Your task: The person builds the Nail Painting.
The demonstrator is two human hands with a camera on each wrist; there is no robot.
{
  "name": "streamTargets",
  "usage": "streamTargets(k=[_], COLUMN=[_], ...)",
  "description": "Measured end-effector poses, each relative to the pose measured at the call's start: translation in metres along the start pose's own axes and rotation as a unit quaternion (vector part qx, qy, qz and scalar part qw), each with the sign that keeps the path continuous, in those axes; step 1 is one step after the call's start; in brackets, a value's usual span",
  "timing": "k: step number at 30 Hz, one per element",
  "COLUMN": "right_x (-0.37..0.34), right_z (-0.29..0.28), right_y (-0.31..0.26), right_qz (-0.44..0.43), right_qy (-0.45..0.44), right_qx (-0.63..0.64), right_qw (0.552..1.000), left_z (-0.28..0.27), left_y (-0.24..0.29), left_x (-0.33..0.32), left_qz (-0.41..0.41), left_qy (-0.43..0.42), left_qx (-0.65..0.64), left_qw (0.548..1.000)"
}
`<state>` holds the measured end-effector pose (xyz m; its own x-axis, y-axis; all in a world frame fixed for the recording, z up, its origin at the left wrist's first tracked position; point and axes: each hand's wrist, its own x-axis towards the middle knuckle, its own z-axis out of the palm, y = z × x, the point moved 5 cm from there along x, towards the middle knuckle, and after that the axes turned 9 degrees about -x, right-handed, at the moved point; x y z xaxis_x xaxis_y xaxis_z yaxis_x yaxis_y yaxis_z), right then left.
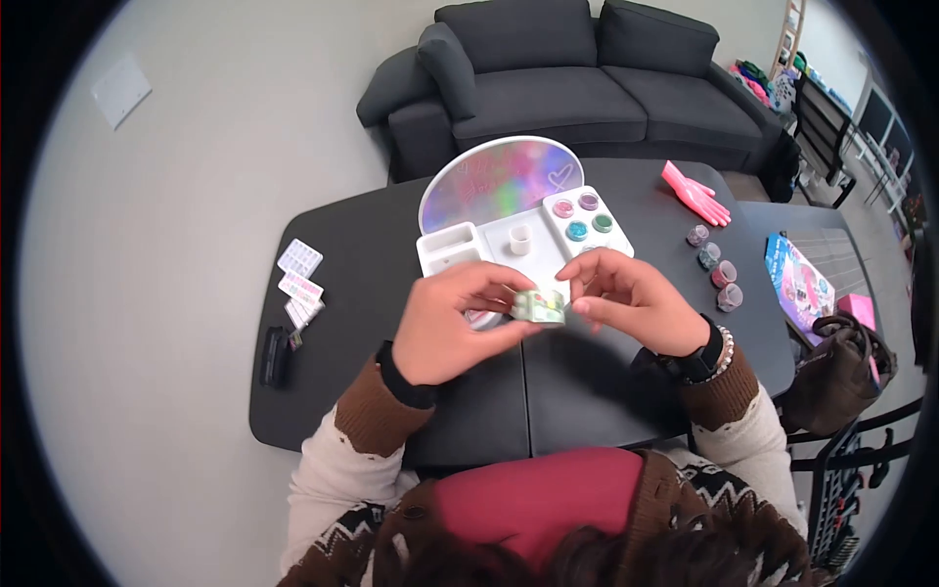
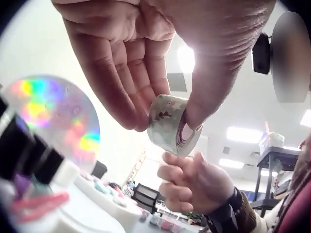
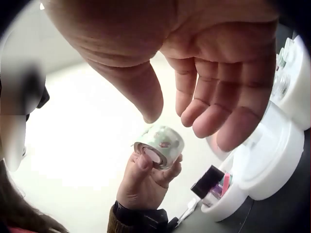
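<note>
In the head view, my left hand [image 1: 442,328] pinches a small roll of pale green printed tape [image 1: 541,309] between thumb and fingers, above the front of a white tray [image 1: 536,264]. The roll [image 2: 164,122] has a white core and small dark and reddish printed figures. My right hand [image 1: 641,305] hovers just right of it, fingers bent loosely. In the right wrist view, the right thumb and fingers stand apart, with the roll [image 3: 170,144] beyond them in the left hand.
A rounded iridescent panel [image 1: 504,186] stands behind the tray, which carries a small white cup [image 1: 519,241] and glitter pots [image 1: 577,230]. Rightward lie a pink model hand [image 1: 696,196], several small jars [image 1: 724,274] and a colourful box [image 1: 797,284]. Leftward are small cases [image 1: 299,258] and a black object [image 1: 275,357].
</note>
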<state>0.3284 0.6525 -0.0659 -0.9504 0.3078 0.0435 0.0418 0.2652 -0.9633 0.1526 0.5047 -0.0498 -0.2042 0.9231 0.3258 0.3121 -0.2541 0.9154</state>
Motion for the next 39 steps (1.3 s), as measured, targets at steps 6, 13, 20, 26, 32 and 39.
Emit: streamTargets(k=[6, 13, 20, 26, 32, 39], right_x=[0.000, -0.008, -0.020, -0.073, -0.142, -0.149], right_z=[-0.032, -0.058, -0.091, -0.158, -0.199, -0.205], right_y=[0.013, 0.020, 0.023, 0.012, 0.037, 0.076], right_qz=[-0.022, -0.015, -0.043, -0.044, 0.174, 0.325], right_qy=[0.086, 0.143, 0.187, 0.392, 0.403, 0.322], right_qx=[0.070, 0.076, 0.075, -0.235, -0.392, -0.475], right_qw=[0.994, 0.987, 0.979, 0.888, 0.808, 0.751], left_z=[-0.083, -0.092, -0.075, -0.074, -0.019, 0.104], left_y=[-0.011, -0.031, -0.030, -0.002, 0.014, -0.043], left_x=[0.020, 0.039, 0.041, 0.050, 0.040, 0.025], left_qz=[0.026, 0.103, 0.106, 0.067, -0.016, -0.161], left_qy=[0.076, -0.173, -0.248, -0.202, -0.062, -0.235], left_qx=[0.166, 0.357, 0.438, 0.389, -0.013, -0.069], left_qw=[0.983, 0.912, 0.858, 0.896, 0.998, 0.956])
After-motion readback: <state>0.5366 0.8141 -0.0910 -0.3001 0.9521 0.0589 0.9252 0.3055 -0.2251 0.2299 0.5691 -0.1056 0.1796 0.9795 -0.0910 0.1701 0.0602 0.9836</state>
